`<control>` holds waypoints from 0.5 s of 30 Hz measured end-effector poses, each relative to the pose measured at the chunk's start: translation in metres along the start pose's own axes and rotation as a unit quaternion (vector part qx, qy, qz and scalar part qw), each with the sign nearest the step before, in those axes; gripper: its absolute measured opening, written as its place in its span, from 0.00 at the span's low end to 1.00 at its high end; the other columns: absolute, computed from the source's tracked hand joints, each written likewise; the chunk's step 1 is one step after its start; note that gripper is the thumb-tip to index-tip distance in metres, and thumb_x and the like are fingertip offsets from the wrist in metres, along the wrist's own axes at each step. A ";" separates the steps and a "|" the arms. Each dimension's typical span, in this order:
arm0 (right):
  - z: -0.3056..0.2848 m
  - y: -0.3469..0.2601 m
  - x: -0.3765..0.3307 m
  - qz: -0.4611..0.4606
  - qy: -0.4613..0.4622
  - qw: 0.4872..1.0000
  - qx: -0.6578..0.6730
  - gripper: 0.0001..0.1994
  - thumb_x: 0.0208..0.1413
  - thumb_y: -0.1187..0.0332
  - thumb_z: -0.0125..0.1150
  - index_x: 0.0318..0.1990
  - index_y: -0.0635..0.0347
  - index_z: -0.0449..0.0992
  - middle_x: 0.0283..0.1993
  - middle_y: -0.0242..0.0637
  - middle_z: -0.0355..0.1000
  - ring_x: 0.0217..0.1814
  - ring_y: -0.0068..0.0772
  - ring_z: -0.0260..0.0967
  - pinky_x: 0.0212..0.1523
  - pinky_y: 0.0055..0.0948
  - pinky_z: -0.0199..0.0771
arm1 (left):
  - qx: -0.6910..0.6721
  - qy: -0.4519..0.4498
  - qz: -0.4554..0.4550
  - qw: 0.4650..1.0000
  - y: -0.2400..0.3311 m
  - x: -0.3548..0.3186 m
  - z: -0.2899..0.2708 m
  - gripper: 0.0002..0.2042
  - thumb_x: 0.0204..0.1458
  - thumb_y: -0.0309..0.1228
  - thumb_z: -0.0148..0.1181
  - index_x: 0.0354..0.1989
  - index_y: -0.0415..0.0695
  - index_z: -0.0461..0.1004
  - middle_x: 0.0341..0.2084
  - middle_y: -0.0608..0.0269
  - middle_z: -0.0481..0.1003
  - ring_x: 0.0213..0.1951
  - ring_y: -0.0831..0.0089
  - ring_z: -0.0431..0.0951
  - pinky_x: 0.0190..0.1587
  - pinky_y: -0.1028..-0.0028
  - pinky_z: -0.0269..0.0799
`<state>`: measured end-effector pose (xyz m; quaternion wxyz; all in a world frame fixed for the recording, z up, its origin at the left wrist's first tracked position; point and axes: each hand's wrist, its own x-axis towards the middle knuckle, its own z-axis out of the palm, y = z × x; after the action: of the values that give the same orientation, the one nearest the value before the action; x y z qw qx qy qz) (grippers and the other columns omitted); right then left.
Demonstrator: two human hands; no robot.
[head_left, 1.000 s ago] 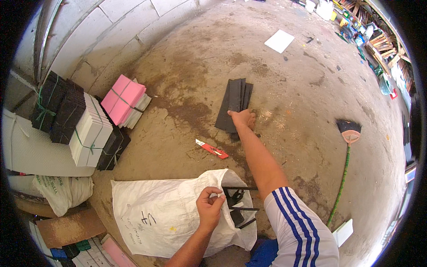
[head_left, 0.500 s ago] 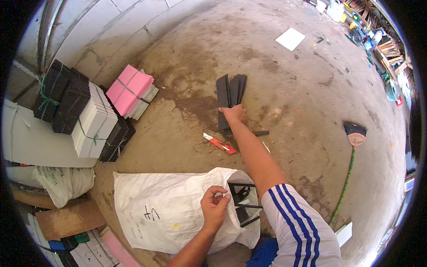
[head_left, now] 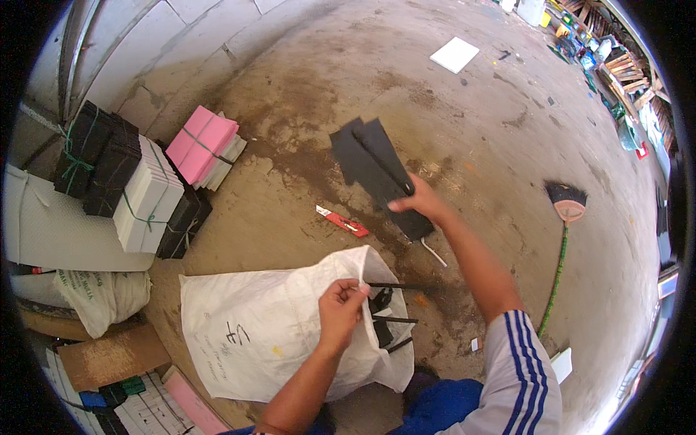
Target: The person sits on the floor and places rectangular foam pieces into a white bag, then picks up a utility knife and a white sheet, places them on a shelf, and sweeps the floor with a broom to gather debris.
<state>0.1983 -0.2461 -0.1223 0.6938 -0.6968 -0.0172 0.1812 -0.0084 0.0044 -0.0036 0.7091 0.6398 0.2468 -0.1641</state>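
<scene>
My right hand grips a bunch of flat black sheets and holds them lifted off the concrete floor, fanned out away from me. My left hand pinches the rim of a large white woven sack and holds its mouth open. Several black strips show inside the sack's opening. A red and white utility knife lies on the floor between the sack and the sheets. A thin metal rod lies just under my right hand.
Bundles of black, white and pink sheets tied with cord are stacked at the left by the wall. A broom with a green handle lies at the right. A white tile lies far off. Cardboard and more sheets sit at lower left.
My right hand has picked the black sheets up off the floor and drawn them toward me. My left hand keeps holding the sack's rim.
</scene>
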 end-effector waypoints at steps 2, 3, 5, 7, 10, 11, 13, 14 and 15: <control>-0.020 -0.007 -0.062 0.026 -0.081 0.995 -0.050 0.47 0.34 0.67 0.82 0.66 0.61 0.65 0.56 0.36 0.74 0.58 0.36 0.69 0.62 0.35 0.66 | 0.001 0.061 0.041 0.997 -0.004 0.007 0.000 0.09 0.58 0.30 0.66 0.41 0.40 0.74 0.26 0.70 0.75 0.22 0.84 0.70 0.22 0.80 0.65; -0.029 -0.007 -0.093 0.052 -0.109 0.990 -0.071 0.48 0.32 0.64 0.83 0.66 0.60 0.65 0.59 0.38 0.73 0.61 0.38 0.68 0.65 0.37 0.64 | 0.014 0.096 0.058 0.994 0.001 0.010 0.003 0.09 0.59 0.32 0.64 0.40 0.40 0.74 0.26 0.70 0.75 0.23 0.84 0.70 0.23 0.79 0.66; -0.042 -0.004 -0.158 0.113 -0.159 0.978 -0.076 0.49 0.32 0.61 0.83 0.67 0.60 0.65 0.63 0.41 0.71 0.65 0.41 0.66 0.68 0.39 0.61 | -0.036 0.098 0.038 0.994 -0.002 0.017 0.001 0.08 0.62 0.32 0.61 0.38 0.41 0.74 0.27 0.70 0.74 0.25 0.84 0.70 0.25 0.79 0.65; -0.048 0.005 -0.202 0.151 -0.215 0.963 -0.065 0.50 0.32 0.60 0.83 0.68 0.61 0.64 0.64 0.41 0.70 0.67 0.41 0.64 0.69 0.39 0.60 | -0.050 0.115 0.125 0.984 -0.009 0.028 -0.002 0.07 0.64 0.31 0.58 0.36 0.41 0.72 0.25 0.72 0.71 0.26 0.85 0.66 0.29 0.80 0.62; -0.044 0.025 -0.239 0.138 -0.274 0.945 -0.113 0.49 0.33 0.61 0.83 0.67 0.62 0.64 0.63 0.41 0.71 0.65 0.39 0.65 0.66 0.38 0.63 | -0.019 0.135 0.162 0.977 -0.007 0.022 0.006 0.08 0.64 0.31 0.58 0.36 0.40 0.71 0.25 0.72 0.70 0.27 0.85 0.64 0.30 0.80 0.62; -0.032 0.028 -0.243 0.108 -0.276 0.944 -0.143 0.47 0.34 0.62 0.83 0.65 0.62 0.65 0.59 0.40 0.72 0.62 0.36 0.68 0.62 0.36 0.66 | 0.001 0.129 0.170 0.977 -0.007 0.018 0.008 0.08 0.64 0.31 0.58 0.36 0.40 0.71 0.25 0.72 0.69 0.27 0.85 0.64 0.31 0.80 0.62; -0.013 0.017 -0.240 0.082 -0.296 0.938 -0.159 0.48 0.33 0.62 0.83 0.66 0.63 0.64 0.60 0.42 0.71 0.62 0.36 0.67 0.62 0.36 0.67 | 0.033 0.122 0.197 0.972 -0.002 0.007 0.017 0.08 0.64 0.31 0.58 0.35 0.39 0.71 0.26 0.71 0.69 0.28 0.85 0.64 0.31 0.79 0.61; 0.000 0.010 -0.233 0.085 -0.319 0.934 -0.140 0.51 0.32 0.62 0.83 0.68 0.64 0.62 0.64 0.45 0.69 0.66 0.39 0.65 0.66 0.37 0.64 | 0.048 0.123 0.215 0.967 0.003 0.000 0.023 0.08 0.63 0.31 0.58 0.35 0.39 0.70 0.26 0.71 0.68 0.28 0.85 0.64 0.31 0.79 0.61; 0.007 0.003 -0.231 0.092 -0.338 0.929 -0.122 0.54 0.30 0.61 0.84 0.69 0.65 0.60 0.69 0.48 0.66 0.70 0.42 0.62 0.70 0.38 0.61 | 0.063 0.123 0.232 0.963 0.006 -0.005 0.028 0.08 0.63 0.31 0.58 0.35 0.39 0.70 0.26 0.71 0.68 0.28 0.85 0.63 0.31 0.79 0.61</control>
<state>-0.0200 -0.3033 -0.0724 0.5369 -0.6719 -0.2090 0.4653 -0.0053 -0.0234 0.0062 0.6506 0.7378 0.1657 0.0696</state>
